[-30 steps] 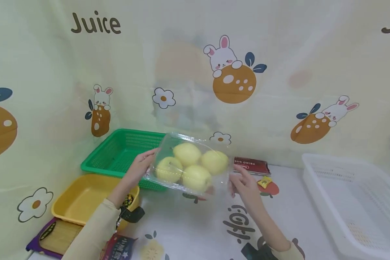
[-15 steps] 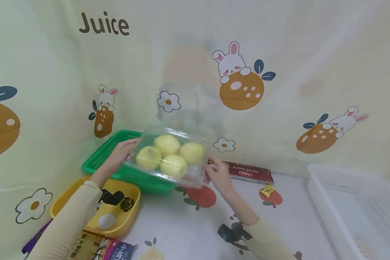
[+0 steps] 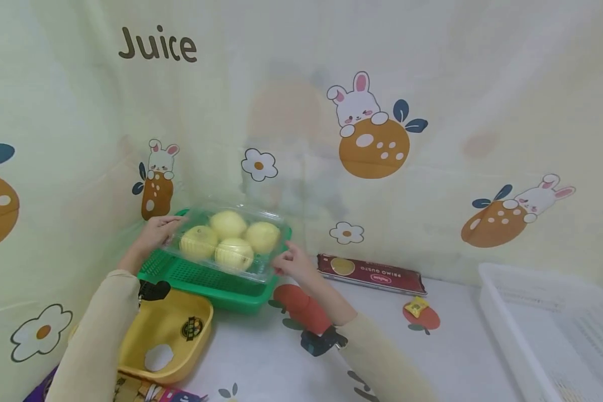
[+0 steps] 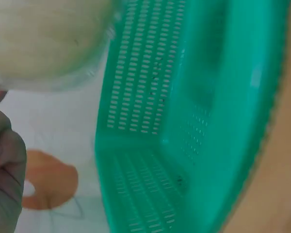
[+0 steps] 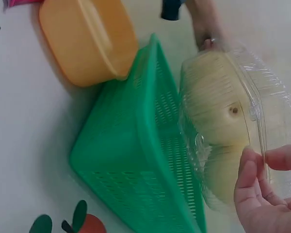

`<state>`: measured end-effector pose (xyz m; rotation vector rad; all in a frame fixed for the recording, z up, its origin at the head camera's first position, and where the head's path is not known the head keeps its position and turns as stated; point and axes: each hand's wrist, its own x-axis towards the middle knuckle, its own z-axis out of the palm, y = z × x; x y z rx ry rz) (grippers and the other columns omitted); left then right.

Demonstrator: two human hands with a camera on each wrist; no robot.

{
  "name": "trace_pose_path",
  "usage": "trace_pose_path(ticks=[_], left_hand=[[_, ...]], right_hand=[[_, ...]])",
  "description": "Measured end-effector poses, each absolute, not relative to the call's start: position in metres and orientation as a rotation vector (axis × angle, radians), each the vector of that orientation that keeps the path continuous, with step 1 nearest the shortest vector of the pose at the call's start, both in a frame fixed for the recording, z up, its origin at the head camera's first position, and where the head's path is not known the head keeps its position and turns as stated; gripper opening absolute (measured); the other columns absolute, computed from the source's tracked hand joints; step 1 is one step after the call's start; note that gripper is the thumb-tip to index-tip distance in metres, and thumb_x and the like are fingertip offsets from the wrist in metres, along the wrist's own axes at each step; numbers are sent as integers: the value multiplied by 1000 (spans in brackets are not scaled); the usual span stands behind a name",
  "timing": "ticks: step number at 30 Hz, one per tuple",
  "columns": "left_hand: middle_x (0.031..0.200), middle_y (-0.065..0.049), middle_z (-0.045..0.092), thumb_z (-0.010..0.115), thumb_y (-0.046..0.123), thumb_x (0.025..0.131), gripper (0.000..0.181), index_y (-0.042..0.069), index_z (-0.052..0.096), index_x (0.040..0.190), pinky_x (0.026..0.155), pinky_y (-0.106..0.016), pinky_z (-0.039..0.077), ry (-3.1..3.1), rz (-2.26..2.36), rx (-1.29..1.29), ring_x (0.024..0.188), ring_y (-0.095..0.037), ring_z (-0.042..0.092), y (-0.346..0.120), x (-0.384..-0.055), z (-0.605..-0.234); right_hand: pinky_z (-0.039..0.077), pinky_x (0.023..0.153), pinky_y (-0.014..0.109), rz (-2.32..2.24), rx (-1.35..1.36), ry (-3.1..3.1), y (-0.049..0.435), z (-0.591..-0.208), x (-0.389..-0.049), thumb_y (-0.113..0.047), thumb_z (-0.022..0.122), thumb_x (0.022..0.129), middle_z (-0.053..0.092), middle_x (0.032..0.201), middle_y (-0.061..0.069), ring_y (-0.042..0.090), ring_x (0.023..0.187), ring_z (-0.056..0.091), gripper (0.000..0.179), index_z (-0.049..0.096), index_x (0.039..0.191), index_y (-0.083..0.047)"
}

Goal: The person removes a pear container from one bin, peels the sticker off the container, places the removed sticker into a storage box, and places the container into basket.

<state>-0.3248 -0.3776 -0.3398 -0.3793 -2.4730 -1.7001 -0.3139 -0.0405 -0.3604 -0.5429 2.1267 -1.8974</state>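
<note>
A clear plastic clamshell box [image 3: 253, 272] of several round pale-yellow fruits [image 3: 233, 255] is held above the green perforated basket [image 3: 241, 304], tilted toward me. My left hand [image 3: 156, 233] grips its left edge; my right hand [image 3: 292, 261] pinches the right edge. In the right wrist view, thumb and fingertips of the right hand [image 5: 266, 189] close on the box's rim, and the basket [image 5: 131, 141] lies just under it. Only a corner of the box shows in the left wrist view, over the basket [image 4: 194, 121].
A yellow basin [image 3: 181, 357] stands in front of the basket at left, with printed packets [image 3: 151, 391] near it. A dark red biscuit pack [image 3: 372, 273] lies by the back wall, a small yellow-wrapped piece [image 3: 416, 306] nearby. At right is a white basket [image 3: 512, 329].
Both hands have carried the box of fruit leftward and slightly down, from over the table to over the green basket. Both hands keep their hold on its edges.
</note>
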Motion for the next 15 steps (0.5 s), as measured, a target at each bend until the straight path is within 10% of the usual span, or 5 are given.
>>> trace_pose_path(ticks=[9, 15], left_hand=[[51, -1, 38, 42, 16, 96, 39, -18, 48, 114, 45, -29, 34, -2675, -1439, -360, 43, -12, 34, -398, -343, -355], [50, 1, 36, 39, 11, 96, 30, -4, 55, 75, 50, -33, 34, -2815, -1144, -397, 45, -16, 35, -403, -345, -381]], right_hand=[[47, 72, 33, -1596, -345, 2426, -71, -369, -336, 5, 56, 76, 62, 84, 16, 24, 75, 61, 61, 29, 130, 15], [46, 53, 31, -1259, -383, 2754, -95, -407, -362, 4, 54, 69, 54, 80, 15, 20, 60, 50, 46, 45, 113, 15]])
